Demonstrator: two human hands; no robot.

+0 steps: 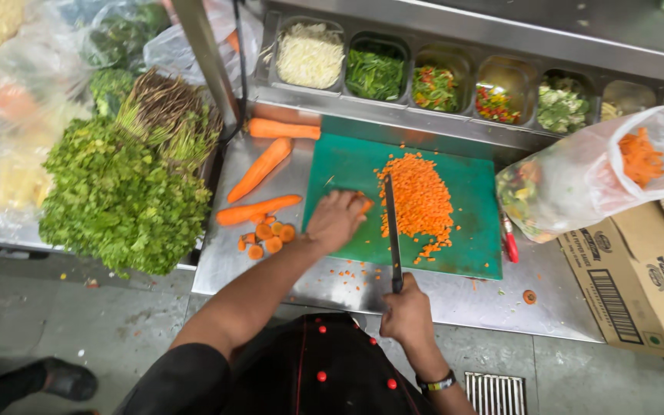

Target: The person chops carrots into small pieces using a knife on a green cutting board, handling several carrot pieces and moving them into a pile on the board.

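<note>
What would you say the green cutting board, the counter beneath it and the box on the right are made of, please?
The flat green cutting board looks like matte plastic: uniform colour, no grain. The grey counter appears to be brushed stainless steel, given its dull sheen. The brown box looks like corrugated cardboard, with folded flaps.

A brown cardboard box (639, 273) sits at the right end of the counter (455, 296), its flaps open, with a white label patch bearing a black barcode on its side. A clear plastic bag (593, 173) leans over the box, holding mixed vegetables and orange carrot pieces. At the far left, several clear plastic bags (17, 100) of produce lie piled together, pale and yellowish inside.
</note>
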